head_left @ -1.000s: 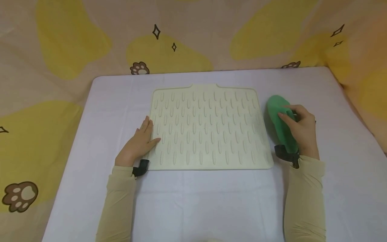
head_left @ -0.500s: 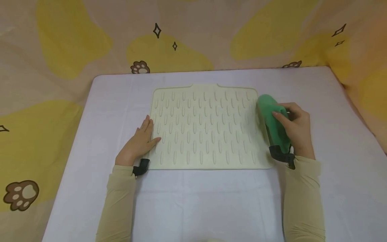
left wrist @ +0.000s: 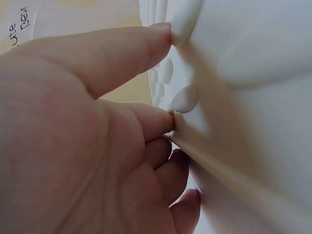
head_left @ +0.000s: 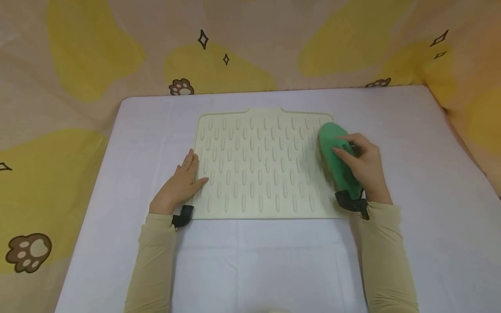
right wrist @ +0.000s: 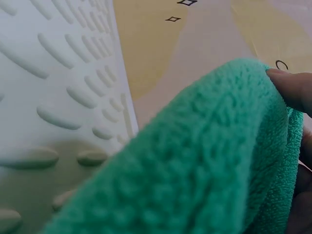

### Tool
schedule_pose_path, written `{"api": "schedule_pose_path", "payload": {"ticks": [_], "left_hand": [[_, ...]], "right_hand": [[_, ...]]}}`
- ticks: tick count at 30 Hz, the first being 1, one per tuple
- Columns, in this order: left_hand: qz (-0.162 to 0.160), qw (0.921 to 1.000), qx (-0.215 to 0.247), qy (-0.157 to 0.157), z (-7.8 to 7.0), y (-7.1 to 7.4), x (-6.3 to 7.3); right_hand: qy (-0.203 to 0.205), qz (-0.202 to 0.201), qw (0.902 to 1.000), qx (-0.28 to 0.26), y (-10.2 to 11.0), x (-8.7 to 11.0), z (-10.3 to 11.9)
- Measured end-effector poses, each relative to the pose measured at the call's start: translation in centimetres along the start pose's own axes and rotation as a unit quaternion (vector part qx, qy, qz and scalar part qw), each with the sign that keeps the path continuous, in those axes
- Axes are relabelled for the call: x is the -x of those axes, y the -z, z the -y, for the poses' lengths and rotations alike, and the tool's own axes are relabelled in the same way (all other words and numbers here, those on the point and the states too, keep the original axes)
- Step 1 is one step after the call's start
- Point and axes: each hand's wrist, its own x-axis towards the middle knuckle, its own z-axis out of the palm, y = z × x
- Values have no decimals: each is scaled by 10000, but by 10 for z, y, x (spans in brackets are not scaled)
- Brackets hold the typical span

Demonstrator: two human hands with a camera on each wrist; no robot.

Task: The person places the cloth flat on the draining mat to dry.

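A pale cream drying mat with rows of raised oval ridges lies flat on the white table. My left hand rests at its left edge, fingers extended and thumb over the surface. In the left wrist view, the fingertips touch the mat close to its ridges. My right hand pinches a folded, fluffy green cloth between thumb and fingers, above the mat's right side. The cloth hangs down in a fold in the right wrist view and hides part of the ridges.
White cloth covers the table all around the mat. Behind it stands a yellow and beige patterned backdrop with paw prints. Each wrist carries a black camera mount.
My right hand has carried the green cloth leftward, from beside the mat to over its right part. My left hand stays in the same place.
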Motion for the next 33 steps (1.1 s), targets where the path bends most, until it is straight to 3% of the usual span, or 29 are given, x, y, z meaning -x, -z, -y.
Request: {"api": "schedule_pose_path", "payload": {"ticks": [20, 33], "left_hand": [[6, 10000, -27, 0, 4, 2, 0], [39, 10000, 1, -38, 1, 2, 0]], "right_hand": [[210, 388, 9990, -40, -20, 1, 12], [503, 570, 9964, -362, -36, -1, 20]]}}
